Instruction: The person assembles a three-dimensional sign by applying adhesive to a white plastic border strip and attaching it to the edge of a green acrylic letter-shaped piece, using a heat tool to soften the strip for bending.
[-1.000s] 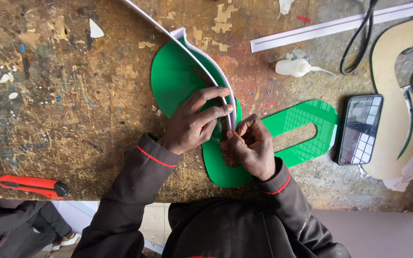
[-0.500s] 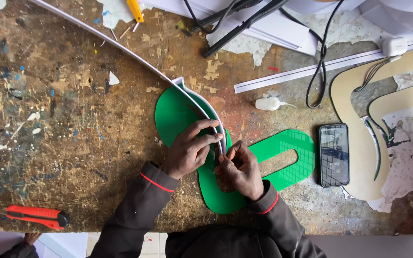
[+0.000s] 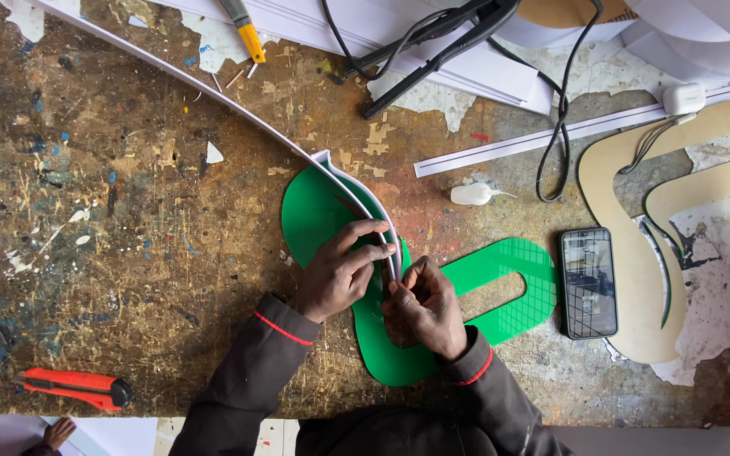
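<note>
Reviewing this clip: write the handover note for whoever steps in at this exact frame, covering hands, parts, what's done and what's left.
Left hand: fingers pressing the white strip against the curved edge of the green shape.
Right hand: pinching the strip right beside the left fingertips.
Parts: green shape lies flat on the workbench; the strip's free length runs off to the upper left.
Done: strip follows the upper lobe's edge down to the hands.
Left: lower loop and right arm show no strip.
Nearby: red utility knife, phone.

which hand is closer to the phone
Right. The right hand sits on the green shape just left of the phone; the left hand is farther left, beyond the white strip.
</note>
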